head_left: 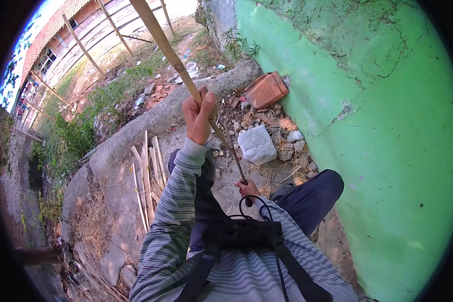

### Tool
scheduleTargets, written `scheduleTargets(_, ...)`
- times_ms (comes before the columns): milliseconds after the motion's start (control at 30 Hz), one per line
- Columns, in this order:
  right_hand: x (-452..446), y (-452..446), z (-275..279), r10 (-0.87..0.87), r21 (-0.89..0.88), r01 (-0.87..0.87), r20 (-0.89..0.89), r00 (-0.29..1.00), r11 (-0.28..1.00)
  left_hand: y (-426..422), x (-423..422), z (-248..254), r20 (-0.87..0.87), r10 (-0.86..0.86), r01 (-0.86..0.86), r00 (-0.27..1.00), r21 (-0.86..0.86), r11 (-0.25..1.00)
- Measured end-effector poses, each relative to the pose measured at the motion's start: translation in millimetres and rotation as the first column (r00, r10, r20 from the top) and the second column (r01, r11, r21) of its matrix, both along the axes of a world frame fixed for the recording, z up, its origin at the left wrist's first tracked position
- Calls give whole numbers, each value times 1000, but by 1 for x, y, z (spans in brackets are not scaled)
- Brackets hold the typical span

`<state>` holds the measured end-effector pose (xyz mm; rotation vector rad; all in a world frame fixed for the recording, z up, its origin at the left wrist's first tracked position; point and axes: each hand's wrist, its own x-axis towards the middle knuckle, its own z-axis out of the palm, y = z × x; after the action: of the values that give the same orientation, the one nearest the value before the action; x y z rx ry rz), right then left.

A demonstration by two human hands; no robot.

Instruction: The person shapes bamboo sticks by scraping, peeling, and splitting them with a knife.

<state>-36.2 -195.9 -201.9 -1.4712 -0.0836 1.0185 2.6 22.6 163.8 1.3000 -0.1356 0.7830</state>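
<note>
My left hand (200,117) is closed round a long bamboo pole (167,49), which slants from the top of the view down toward my knees. In my right hand (247,189) is the dark handle of a long, thin-bladed knife (236,160), its blade pointing up and away from me. The lower end of the pole meets the blade or passes close to it; whether they touch I cannot tell. Just right of the blade lies a rough white block (257,145). Split bamboo strips (147,176) rest on the ground beside my left forearm.
A green wall (397,151) rises close on my right. An orange clay block (267,90) leans near it, with rubble around. A low concrete ledge (131,121) curves across ahead. Upright poles (83,45) and a tiled-roof building (48,38) stand beyond.
</note>
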Motion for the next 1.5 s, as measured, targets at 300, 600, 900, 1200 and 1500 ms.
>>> scheduleTargets(300, 9, -17, -3, -190, -168, 164, -149, 970, 972, -7, -48, 49, -74, -47, 30, 996, -219, 975)
scheduleTargets(600, 15, -36, 95, -331, 108, 336, -59, 942, 936, -27, -117, 86, 341, -262, 286, 903, -20, 958)
scheduleTargets(900, -17, -37, 100, -104, 58, 91, 301, 948, 994, -20, -111, 27, 345, -332, 354, 878, -1, 935)
scheduleTargets(1200, -7, -29, 31, -97, -173, 202, 480, 872, 964, -20, -126, 15, 328, -109, 172, 938, -170, 970)
scheduleTargets(1500, -2, -38, 55, 72, -180, 30, 534, 843, 983, -22, -129, 10, 381, -341, 362, 860, 17, 932)
